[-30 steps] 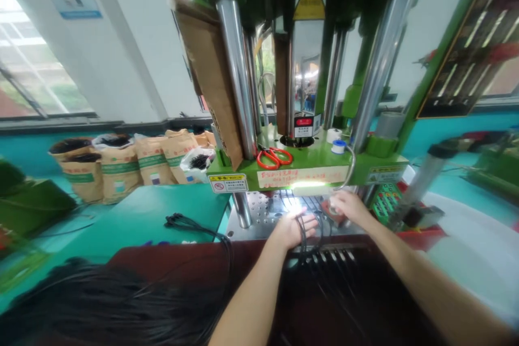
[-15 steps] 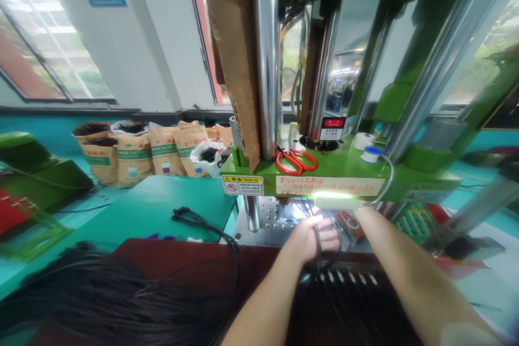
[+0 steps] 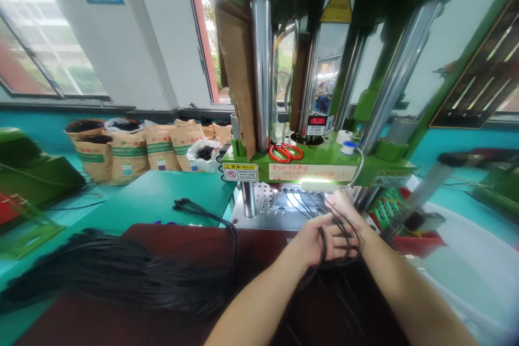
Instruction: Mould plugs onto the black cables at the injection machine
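Left hand [image 3: 330, 240] open, fingers spread, cables [image 3: 323, 247] strung across it, just right of lower centre; right hand [image 3: 341, 203] just beyond, grip unclear. Cables look light, bendy, probably tangle-prone; best gripped bunched.

Your cables [image 3: 323, 246] look smooth and rubbery; you face glossy metal columns [image 3: 263, 75], matt cardboard [image 3: 239, 75], shiny plastic scissor handles [image 3: 289, 157] and creased paper sacks [image 3: 128, 154].

Black cables [image 3: 323, 246]: slim, bent, hanging in slack loops across the left hand [image 3: 311, 243]!
Far strands [image 3: 297, 206]: fanned over the metal plate [image 3: 267, 220], in from its front edge.
Lower lengths [image 3: 310, 275]: drooping near the dark-red table's [image 3: 170, 240] far edge, blurred.
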The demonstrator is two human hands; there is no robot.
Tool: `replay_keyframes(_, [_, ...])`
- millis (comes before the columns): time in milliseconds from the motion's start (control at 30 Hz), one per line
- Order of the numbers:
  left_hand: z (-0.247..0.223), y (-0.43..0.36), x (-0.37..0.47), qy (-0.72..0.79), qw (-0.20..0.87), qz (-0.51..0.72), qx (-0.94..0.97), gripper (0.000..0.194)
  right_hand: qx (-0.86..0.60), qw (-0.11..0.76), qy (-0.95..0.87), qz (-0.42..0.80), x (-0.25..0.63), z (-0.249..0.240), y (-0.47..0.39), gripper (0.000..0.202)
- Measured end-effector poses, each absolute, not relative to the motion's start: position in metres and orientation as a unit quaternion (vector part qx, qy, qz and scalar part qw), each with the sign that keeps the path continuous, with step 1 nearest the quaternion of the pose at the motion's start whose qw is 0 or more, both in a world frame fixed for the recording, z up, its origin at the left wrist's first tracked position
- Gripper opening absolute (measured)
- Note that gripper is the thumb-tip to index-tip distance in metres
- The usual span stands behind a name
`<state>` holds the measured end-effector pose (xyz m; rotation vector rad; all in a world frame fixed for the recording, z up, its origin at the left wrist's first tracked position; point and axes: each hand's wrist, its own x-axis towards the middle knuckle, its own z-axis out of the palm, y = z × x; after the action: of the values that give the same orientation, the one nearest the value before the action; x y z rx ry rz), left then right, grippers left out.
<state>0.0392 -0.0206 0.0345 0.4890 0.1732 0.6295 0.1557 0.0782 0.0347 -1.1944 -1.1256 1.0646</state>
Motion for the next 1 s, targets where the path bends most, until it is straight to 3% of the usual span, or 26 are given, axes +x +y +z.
replay_keyframes(133, [0.046,-0.050,0.045,0.137,0.911,0.341,0.187,0.026,-0.475,0.599,-0.428,0.483,0.156,0.027,0.063,0.019])
replay_keyframes(400, [0.032,-0.116,0.028,0.193,0.885,0.381,0.186,0.024,-0.443,0.662,-0.362,0.485,0.164,0.026,0.041,0.016])
replay_keyframes(633, [0.001,-0.140,0.009,0.127,0.885,0.297,0.335,0.029,-0.443,0.663,-0.359,0.484,0.157,0.035,0.011,0.012])
replay_keyframes(1000, [-0.020,-0.140,-0.029,0.000,0.886,0.250,0.392,0.037,-0.435,0.687,-0.356,0.461,0.163,0.022,-0.011,0.013])
